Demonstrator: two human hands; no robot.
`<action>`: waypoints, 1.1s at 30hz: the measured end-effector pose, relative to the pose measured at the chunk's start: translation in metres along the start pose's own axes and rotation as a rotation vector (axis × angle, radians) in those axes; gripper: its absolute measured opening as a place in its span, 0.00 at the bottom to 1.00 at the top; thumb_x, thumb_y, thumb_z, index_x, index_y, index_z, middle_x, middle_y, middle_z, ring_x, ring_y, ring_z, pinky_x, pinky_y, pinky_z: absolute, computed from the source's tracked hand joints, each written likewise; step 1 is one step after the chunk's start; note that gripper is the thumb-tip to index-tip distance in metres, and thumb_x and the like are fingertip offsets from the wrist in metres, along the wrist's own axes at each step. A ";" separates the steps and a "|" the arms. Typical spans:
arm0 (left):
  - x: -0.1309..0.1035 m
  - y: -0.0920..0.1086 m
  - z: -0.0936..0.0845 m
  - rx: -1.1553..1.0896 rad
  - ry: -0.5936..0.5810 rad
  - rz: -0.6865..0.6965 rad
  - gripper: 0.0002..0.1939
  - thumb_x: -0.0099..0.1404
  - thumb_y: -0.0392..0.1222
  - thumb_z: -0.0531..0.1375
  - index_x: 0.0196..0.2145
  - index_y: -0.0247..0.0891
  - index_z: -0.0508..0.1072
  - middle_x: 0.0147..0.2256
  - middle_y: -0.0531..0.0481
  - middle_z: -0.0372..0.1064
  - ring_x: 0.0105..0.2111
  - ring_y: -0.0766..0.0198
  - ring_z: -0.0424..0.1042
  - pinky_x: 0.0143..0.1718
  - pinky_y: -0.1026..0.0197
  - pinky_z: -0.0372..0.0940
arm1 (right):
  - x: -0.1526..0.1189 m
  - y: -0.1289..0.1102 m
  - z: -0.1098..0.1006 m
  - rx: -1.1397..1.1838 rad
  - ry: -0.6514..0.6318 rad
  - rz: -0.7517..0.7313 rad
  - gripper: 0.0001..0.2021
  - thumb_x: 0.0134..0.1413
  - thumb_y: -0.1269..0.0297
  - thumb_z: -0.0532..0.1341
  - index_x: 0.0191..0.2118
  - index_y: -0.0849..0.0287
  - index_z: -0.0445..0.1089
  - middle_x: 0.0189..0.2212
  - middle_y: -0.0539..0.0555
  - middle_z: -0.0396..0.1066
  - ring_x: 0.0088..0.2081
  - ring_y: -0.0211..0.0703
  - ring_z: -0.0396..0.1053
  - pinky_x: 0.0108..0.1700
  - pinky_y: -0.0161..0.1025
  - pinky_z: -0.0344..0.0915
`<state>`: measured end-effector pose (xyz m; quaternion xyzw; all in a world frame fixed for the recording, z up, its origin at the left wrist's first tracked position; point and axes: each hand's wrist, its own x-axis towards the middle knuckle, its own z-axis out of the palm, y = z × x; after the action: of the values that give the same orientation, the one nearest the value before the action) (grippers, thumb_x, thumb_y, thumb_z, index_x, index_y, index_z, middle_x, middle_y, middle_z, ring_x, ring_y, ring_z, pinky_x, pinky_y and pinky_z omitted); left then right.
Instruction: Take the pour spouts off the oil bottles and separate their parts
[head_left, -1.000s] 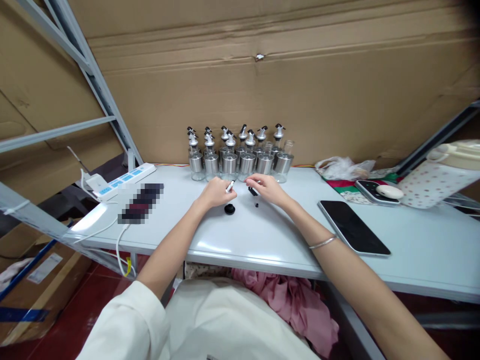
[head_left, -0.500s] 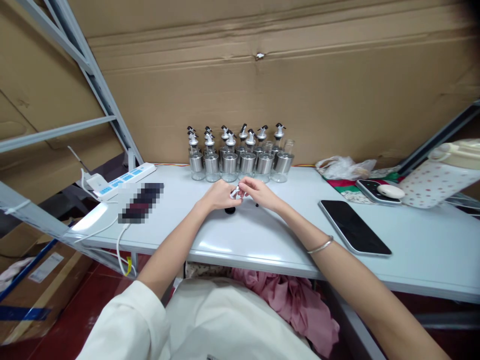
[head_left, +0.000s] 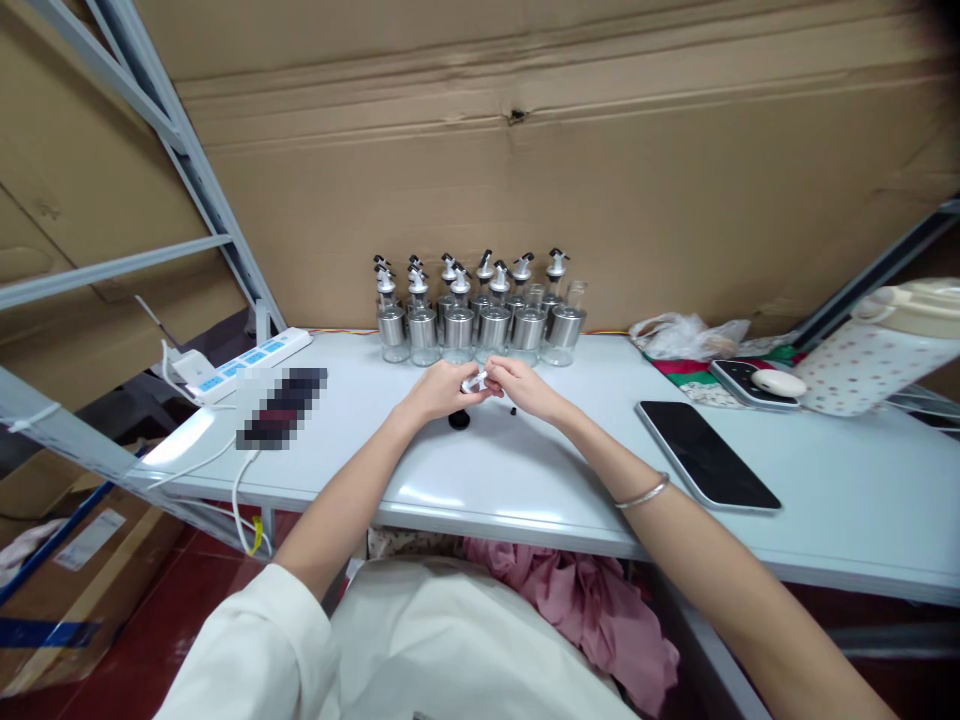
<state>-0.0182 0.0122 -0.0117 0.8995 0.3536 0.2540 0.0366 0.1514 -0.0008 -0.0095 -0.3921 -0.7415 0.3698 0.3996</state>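
Over the white table [head_left: 540, 480], my left hand [head_left: 436, 390] is closed round a small silver-white pourer spout [head_left: 474, 383], partly covered by the fingers. My right hand [head_left: 521, 388] pinches the other end of it. Under the left hand lies a round black part [head_left: 459, 421], and a tiny black piece [head_left: 513, 411] is below the right hand. Just behind both hands stand several glass bottles with steel bands [head_left: 459, 325], topped with silver and black pourers. Two front bottles at the right, including the rightmost bottle [head_left: 566, 325], have open necks.
At left are a power strip [head_left: 259, 360], a white cable [head_left: 238, 490] and a blurred-out dark object [head_left: 285, 408]. To the right lie a black-screened phone [head_left: 709, 455], a scale-like device [head_left: 750, 385] and a dotted jug [head_left: 874, 350]. Cardboard [head_left: 525, 180] backs the table.
Both hands stay together at the same spot. The fingers have shifted on the spout; my right fingers are now closed more tightly at its end.
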 end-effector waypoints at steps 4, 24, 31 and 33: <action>0.000 0.000 0.003 -0.020 -0.009 -0.002 0.11 0.60 0.48 0.58 0.31 0.35 0.69 0.25 0.52 0.69 0.24 0.67 0.64 0.27 0.66 0.52 | -0.001 -0.003 -0.001 -0.102 -0.005 -0.034 0.12 0.51 0.57 0.47 0.22 0.56 0.52 0.19 0.45 0.52 0.24 0.35 0.52 0.29 0.35 0.52; -0.001 -0.013 -0.006 0.036 0.170 0.060 0.14 0.61 0.28 0.49 0.40 0.37 0.71 0.39 0.46 0.63 0.36 0.64 0.66 0.40 0.63 0.62 | -0.005 -0.002 -0.036 -0.069 -0.229 0.277 0.10 0.46 0.60 0.58 0.24 0.62 0.66 0.20 0.49 0.64 0.22 0.33 0.59 0.29 0.34 0.58; -0.002 -0.017 -0.012 -0.004 0.284 0.025 0.12 0.60 0.28 0.51 0.38 0.37 0.70 0.39 0.47 0.63 0.38 0.65 0.66 0.40 0.64 0.62 | -0.004 0.006 -0.048 -0.087 -0.217 0.380 0.04 0.40 0.72 0.60 0.28 0.62 0.68 0.22 0.49 0.68 0.23 0.33 0.65 0.30 0.34 0.64; -0.002 -0.017 -0.013 -0.010 0.317 0.014 0.12 0.61 0.29 0.51 0.38 0.37 0.70 0.39 0.47 0.63 0.38 0.65 0.66 0.40 0.65 0.62 | -0.004 0.009 -0.051 -0.121 -0.199 0.426 0.04 0.41 0.73 0.61 0.28 0.61 0.67 0.21 0.50 0.68 0.23 0.35 0.66 0.30 0.35 0.67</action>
<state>-0.0362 0.0217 -0.0050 0.8504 0.3472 0.3949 -0.0171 0.2005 0.0116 0.0019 -0.5245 -0.6985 0.4376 0.2134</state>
